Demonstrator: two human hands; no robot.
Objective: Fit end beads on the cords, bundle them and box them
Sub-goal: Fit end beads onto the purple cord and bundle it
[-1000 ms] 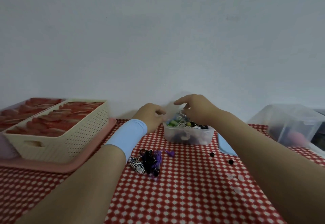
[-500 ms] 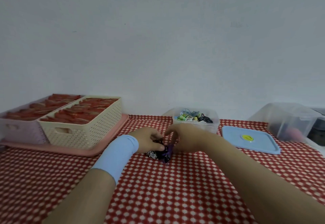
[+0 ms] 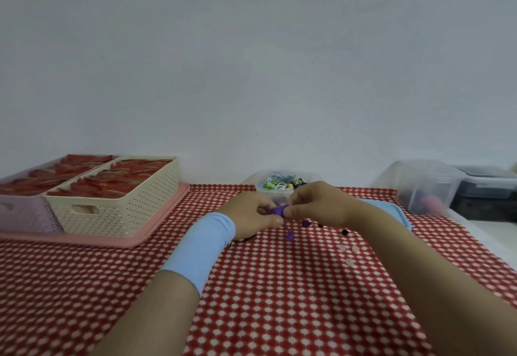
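A bundled purple cord (image 3: 277, 211) is held a little above the red checked tablecloth, pinched between my left hand (image 3: 250, 217) and my right hand (image 3: 319, 204). Two purple end beads (image 3: 289, 235) dangle below it. Behind my hands stands a small clear box (image 3: 268, 193) filled with coloured cords. Black beads (image 3: 344, 232) and pale clear beads (image 3: 349, 252) lie on the cloth to the right. A dark cord bundle (image 3: 243, 239) peeks out under my left wrist.
Two baskets of red items, one cream (image 3: 120, 204) and one lilac (image 3: 19, 210), stand on a pink tray (image 3: 156, 232) at the left. A blue lid (image 3: 391, 210) lies behind my right arm. Clear storage bins (image 3: 425, 185) stand at the right table edge.
Both hands came back from the small clear box to the cord pile on the cloth, then lifted the purple cord bundle off it. The camera view also shifted.
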